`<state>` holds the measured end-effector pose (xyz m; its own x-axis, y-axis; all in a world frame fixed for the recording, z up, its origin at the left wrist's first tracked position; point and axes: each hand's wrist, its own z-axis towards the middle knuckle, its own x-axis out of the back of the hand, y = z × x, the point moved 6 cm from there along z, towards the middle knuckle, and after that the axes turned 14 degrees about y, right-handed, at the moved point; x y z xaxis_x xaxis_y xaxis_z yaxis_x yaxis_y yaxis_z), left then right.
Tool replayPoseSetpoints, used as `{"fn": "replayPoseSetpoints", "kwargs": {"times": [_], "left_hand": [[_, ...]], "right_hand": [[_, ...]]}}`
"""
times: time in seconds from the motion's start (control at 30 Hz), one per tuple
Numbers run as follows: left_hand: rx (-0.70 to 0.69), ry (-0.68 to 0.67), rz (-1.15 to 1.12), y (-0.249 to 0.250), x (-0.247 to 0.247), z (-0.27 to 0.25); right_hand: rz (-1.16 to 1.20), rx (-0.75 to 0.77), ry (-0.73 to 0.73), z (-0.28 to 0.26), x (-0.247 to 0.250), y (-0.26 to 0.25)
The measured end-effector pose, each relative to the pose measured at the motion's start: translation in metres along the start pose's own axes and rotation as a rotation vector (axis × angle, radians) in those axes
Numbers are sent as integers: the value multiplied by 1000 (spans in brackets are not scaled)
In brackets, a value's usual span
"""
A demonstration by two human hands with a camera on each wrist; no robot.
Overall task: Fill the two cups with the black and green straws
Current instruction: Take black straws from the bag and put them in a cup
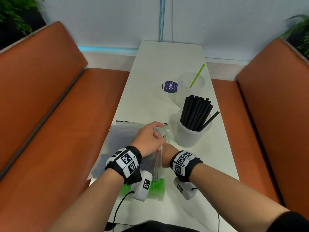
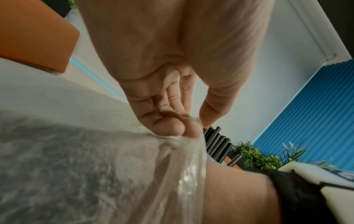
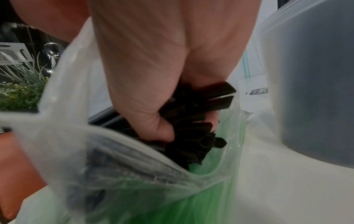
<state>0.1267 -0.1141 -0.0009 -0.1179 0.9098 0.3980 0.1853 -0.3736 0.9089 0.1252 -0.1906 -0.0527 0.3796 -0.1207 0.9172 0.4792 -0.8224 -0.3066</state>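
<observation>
Straws are the working items; check each view in turn.

Head view: the near cup [image 1: 192,133] stands on the white tabletop [image 1: 147,104] to your right and holds a bundle of black straws [image 1: 196,113]. The far cup [image 1: 190,87] stands just behind it and holds one green straw [image 1: 197,75], which leans to the right. A clear plastic bag [image 1: 122,144] lies on the tabletop directly in front of you, with green straws [image 1: 156,185] showing through at its near end. Your left hand [image 1: 148,139] pinches the upper edge of the bag opening. Your right hand [image 1: 167,152] reaches into the opening, and its fingers are hidden by the plastic. Orange bench seats [image 1: 70,114] flank the tabletop.

Left wrist view: your left hand [image 2: 172,91] grips a gathered fold of the bag [image 2: 184,151] between thumb and curled fingers. Your right forearm [image 2: 235,189] crosses just below it. The tips of the black straws in the near cup [image 2: 216,144] show beyond the fold.

Right wrist view: your right hand [image 3: 159,91] is inside the bag [image 3: 76,151], fingers curled around a bunch of black straws [image 3: 197,131]. Green straws [image 3: 172,204] lie beneath them in the bag. The near cup [image 3: 310,91] stands close on the right.
</observation>
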Motion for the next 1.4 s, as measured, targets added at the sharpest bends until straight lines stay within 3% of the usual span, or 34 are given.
{"fn": "replayPoseSetpoints", "kwargs": {"times": [0.6, 1.1, 1.4], "left_hand": [[-12, -6, 22, -3, 3, 5], [39, 28, 24, -12, 7, 12], [129, 92, -49, -28, -4, 13]], "right_hand": [[-173, 79, 169, -13, 15, 31], [-139, -250, 191, -97, 53, 152], [-105, -312, 261, -115, 71, 173]]}}
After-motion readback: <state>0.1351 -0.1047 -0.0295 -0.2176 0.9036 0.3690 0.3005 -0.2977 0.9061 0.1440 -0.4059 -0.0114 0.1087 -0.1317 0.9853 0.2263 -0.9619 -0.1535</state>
